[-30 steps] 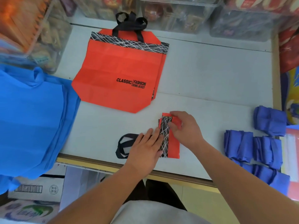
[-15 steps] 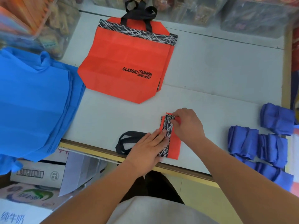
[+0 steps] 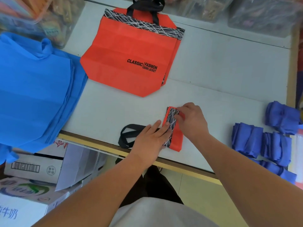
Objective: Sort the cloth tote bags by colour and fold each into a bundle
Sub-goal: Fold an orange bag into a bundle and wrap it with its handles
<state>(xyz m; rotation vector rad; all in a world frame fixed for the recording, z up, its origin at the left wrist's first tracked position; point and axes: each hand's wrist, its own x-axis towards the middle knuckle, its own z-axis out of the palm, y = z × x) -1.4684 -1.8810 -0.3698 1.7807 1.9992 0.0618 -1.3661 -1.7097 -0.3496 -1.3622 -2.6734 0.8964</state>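
Near the front edge of the white table [image 3: 213, 71], at about 6 o'clock on its surface, lies a red tote bag folded down to a narrow strip [image 3: 176, 140], its black band of white scribbled lines facing up along the strip's left side. The left hand [image 3: 150, 138] rests palm down with fingers straight and together, pressing the near left part of the strip flat and also covering part of the bag's black handles [image 3: 127, 135], which loop out toward 9 o'clock and lie right at the table's edge. The right hand [image 3: 192, 122] is curled over the strip's far end, fingertips bent down onto the patterned band; it looks like a pinch on the fold, though whether the thumb is under the cloth cannot be told. At 12 o'clock a second red tote bag [image 3: 131, 58] lies flat and unfolded, printed "CLASSIC FASHION DOWN JACKET", with its black handles pointing away toward the clear plastic bins [image 3: 262, 12] at the back of the table. At 9 o'clock a stack of bright blue tote bags [image 3: 36, 89] lies flat and hangs over the table's left front corner. At 3 o'clock, well apart from the hands, sit several darker blue folded bundles [image 3: 260, 143], packed beside one another along the right side. Below the table at 7 o'clock stand cardboard cartons [image 3: 27, 185].
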